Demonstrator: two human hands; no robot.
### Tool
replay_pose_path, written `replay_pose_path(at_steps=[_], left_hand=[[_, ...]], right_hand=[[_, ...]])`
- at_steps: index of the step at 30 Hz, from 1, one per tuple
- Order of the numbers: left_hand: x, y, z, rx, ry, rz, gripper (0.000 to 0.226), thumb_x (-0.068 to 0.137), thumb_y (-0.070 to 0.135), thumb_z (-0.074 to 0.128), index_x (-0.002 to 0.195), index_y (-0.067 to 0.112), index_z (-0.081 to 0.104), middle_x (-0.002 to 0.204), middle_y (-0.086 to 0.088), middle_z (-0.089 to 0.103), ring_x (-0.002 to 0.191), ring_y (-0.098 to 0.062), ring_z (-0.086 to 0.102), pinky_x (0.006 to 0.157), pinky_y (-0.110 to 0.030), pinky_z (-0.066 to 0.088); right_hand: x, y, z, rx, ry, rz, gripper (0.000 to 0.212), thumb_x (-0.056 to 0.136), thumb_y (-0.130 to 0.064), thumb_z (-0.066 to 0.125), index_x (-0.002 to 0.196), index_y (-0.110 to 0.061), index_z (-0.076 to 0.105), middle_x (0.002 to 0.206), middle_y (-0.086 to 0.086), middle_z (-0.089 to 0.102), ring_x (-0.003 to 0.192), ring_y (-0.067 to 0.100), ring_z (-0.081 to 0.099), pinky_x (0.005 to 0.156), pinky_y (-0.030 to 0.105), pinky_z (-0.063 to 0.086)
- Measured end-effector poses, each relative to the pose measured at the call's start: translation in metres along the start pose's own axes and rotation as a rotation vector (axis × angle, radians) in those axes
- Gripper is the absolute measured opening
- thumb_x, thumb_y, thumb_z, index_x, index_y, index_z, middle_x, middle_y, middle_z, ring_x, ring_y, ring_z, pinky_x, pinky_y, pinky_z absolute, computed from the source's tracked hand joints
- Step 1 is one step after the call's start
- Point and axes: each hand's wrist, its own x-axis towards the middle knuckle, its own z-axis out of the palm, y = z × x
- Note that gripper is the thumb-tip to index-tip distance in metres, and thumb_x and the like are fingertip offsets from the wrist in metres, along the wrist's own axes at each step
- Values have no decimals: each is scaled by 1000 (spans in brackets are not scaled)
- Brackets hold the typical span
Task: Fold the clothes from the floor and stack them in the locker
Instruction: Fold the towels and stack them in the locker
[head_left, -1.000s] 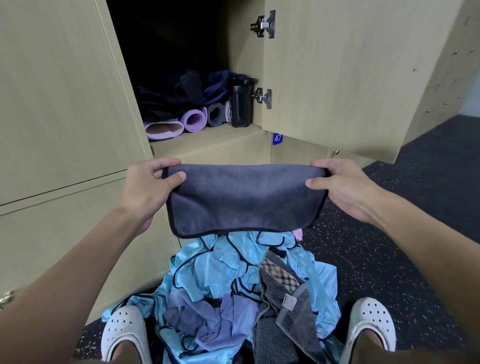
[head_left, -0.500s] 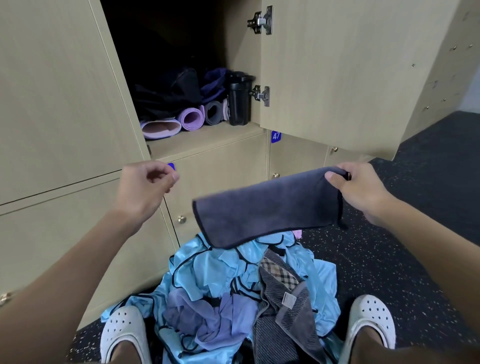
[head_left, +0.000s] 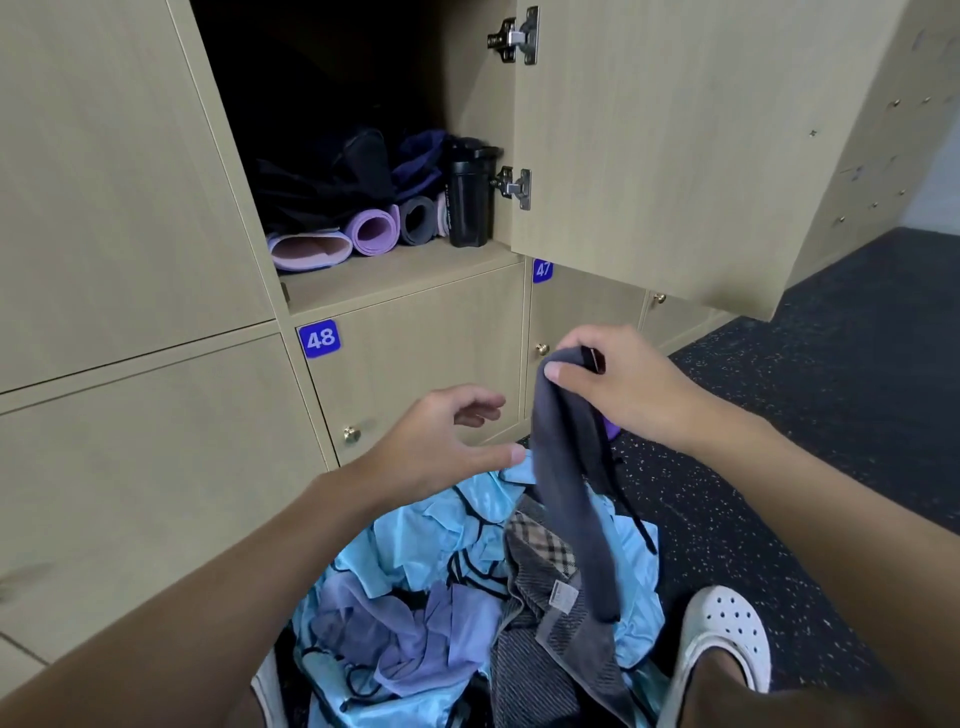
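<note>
Towel (head_left: 566, 493), grey: we pinch one corner in our right hand (head_left: 618, 389) so it hangs; left hand (head_left: 441, 441), fingers released, reaches to fold.

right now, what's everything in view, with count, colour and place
towel: 1, dark grey, hanging from the right hand above the pile
clothes pile: 1, light blue, lilac and grey, on the floor
rolls: 3 seen, pink, purple, grey, on the locker shelf
bottle: 1, black, right of the rolls
locker door: 1, beige, swung open
number plates: 2, blue, 48 and 47, below the shelf
shoes: 2, white, either side of the pile
left hand: 1, open, holding nothing, beside the towel
right hand: 1, fingers pinching the towel's top
</note>
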Motion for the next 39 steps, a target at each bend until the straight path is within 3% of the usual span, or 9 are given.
replay_pose_path(at_steps=[7,12,16,21,27,30,32,35,39], left_hand=[[-6,-7,-1,15,57,36,27,79,15,82,103,16,71,94,5,74,78,2,64,72,-14,47],[-12,-9,11,-40,-17,-3,49,68,35,88,109,40,62,105,18,71,99,2,66,85,-14,51],[-5,-14,32,-41,108,53,11,85,14,70,80,8,63,63,11,59,57,-6,53,59,-28,44],[1,-13,24,-47,278,66,11,95,4,56,84,8,59,69,-12,62,63,-25,57,67,-40,48],[-4,-13,-9,102,268,141,7,102,21,51,98,24,46,54,11,53,50,-6,44,55,-28,36],[-8,-4,-20,134,165,170,19,95,30,65,107,29,50,65,20,62,60,-1,56,59,-20,42],[-8,0,-27,213,132,176,23,86,36,75,96,24,58,74,13,66,69,-4,59,65,-23,46],[-8,-2,-38,318,102,142,28,81,36,80,73,24,56,68,6,60,61,-5,51,58,-22,39],[-13,-8,-58,400,75,76,33,81,29,81,65,23,54,64,8,54,55,-1,47,54,-20,36]], right_hand=[[-1,-5,3,106,45,27,17,95,-22,63,90,-6,66,75,7,62,61,6,49,55,15,38],[0,-14,8,194,64,83,21,96,-28,60,79,-16,61,65,-9,51,51,-3,44,51,13,35],[0,-24,12,215,28,72,22,97,-30,59,76,-23,59,64,-11,51,53,-3,45,54,14,35],[1,-22,2,229,110,61,11,95,-23,62,88,-15,63,73,-4,58,64,6,53,55,15,42],[0,9,-9,-146,154,62,11,98,-17,58,90,-9,58,106,2,44,92,13,48,84,22,33],[0,14,-9,-194,167,164,12,100,-20,54,95,-11,58,93,4,56,88,23,53,70,30,32],[0,15,-10,-183,202,166,12,100,-20,54,96,-11,59,86,6,59,84,25,53,65,30,28],[0,13,-8,-188,232,146,13,101,-20,54,90,-13,55,78,3,56,78,23,50,60,33,24],[1,17,-13,-163,340,177,12,100,-15,53,89,-12,54,81,7,57,80,26,50,65,30,28]])
